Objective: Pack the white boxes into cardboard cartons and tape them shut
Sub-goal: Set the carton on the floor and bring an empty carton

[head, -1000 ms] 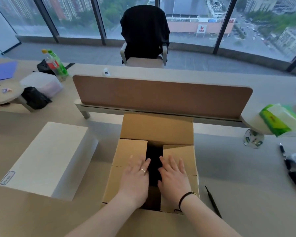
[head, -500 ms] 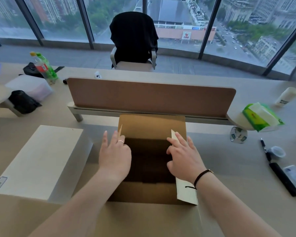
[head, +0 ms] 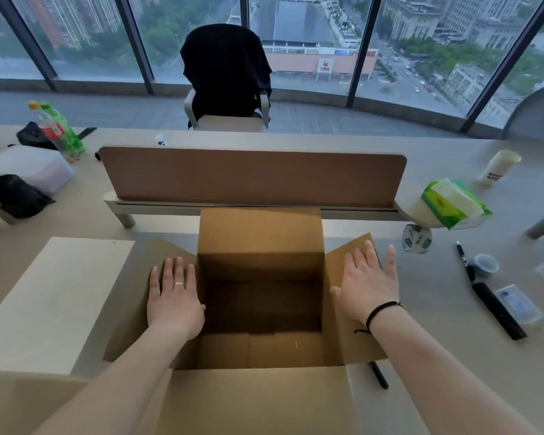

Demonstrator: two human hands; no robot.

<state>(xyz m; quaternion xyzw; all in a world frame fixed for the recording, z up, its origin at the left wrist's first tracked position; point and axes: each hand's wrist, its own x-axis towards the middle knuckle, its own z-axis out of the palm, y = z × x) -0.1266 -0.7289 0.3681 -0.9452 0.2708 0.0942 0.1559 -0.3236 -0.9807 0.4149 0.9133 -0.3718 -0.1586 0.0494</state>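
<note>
At nine o'clock of the open carton (head: 261,312) lies a white box (head: 54,302); the left hand (head: 173,296) and right hand (head: 369,287) press its side flaps, fingers flat.

Matt cardboard and paper on a smooth bench

The carton (head: 261,246) is plain brown corrugated card, dull and unprinted; the white box (head: 54,296) beside it looks like matt paperboard; the bench (head: 437,309) is smooth pale laminate, and the tissue pack (head: 456,204) wears glossy plastic film
</note>
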